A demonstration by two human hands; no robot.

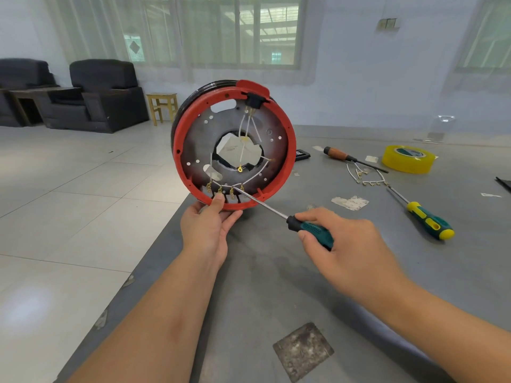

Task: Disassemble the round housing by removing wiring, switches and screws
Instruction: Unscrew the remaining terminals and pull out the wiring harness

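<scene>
The round housing (pixel 235 146), a dark metal disc with a red rim and a ragged hole in its middle, stands on edge at the near corner of the grey table (pixel 359 286), its open side facing the camera. The left hand (pixel 207 225) grips it from below, thumb pressed on the red rim beside a row of brass terminals (pixel 225 189) with white wires (pixel 246 134) running up to a black switch block (pixel 253 100) at the top. The right hand (pixel 343 241) is curled round the green handle of a screwdriver (pixel 276 211), whose tip rests at the terminals. Well to the right on the table lie a loose bundle of removed wires (pixel 365 175), a wooden-handled screwdriver (pixel 348 157), a yellow-and-green screwdriver (pixel 423 217) and a roll of yellow tape (pixel 408 158); the tape's printed label is too small to read. Dark armchairs (pixel 102 95) and a wooden stool (pixel 162 106) stand by the far wall.
</scene>
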